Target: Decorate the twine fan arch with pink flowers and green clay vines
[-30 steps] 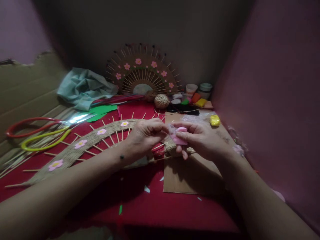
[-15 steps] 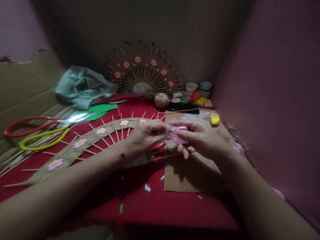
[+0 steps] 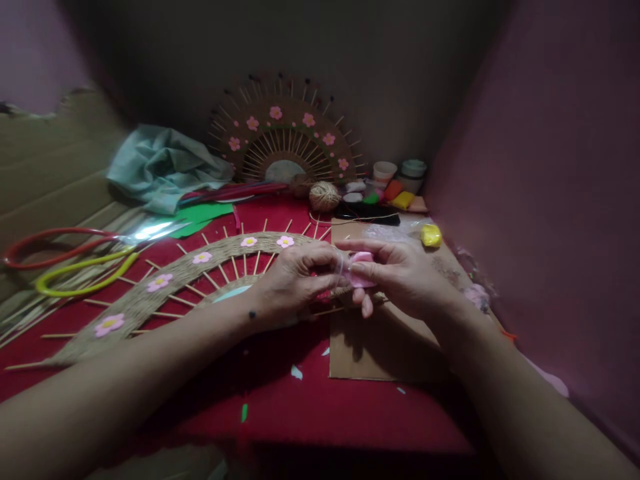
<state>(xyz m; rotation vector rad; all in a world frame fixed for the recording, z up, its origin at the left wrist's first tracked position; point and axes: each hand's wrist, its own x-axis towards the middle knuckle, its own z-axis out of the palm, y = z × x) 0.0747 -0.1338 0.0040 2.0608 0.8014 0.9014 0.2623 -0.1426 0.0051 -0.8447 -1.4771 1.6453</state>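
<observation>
Pink clay lump (image 3: 360, 272) was pinched between the curled fingers of the right hand (image 3: 400, 275) and the left hand (image 3: 295, 277); both sets of fingers closed on it; its long axis ran left-right, above the jute-wrapped fan frame (image 3: 165, 287) and cardboard sheet (image 3: 380, 347).

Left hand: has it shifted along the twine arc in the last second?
Yes. The left hand has slid back toward the person: a pink flower on the twine arc, covered before, now shows beyond the knuckles. It still meets the right hand at the pink lump.
</observation>
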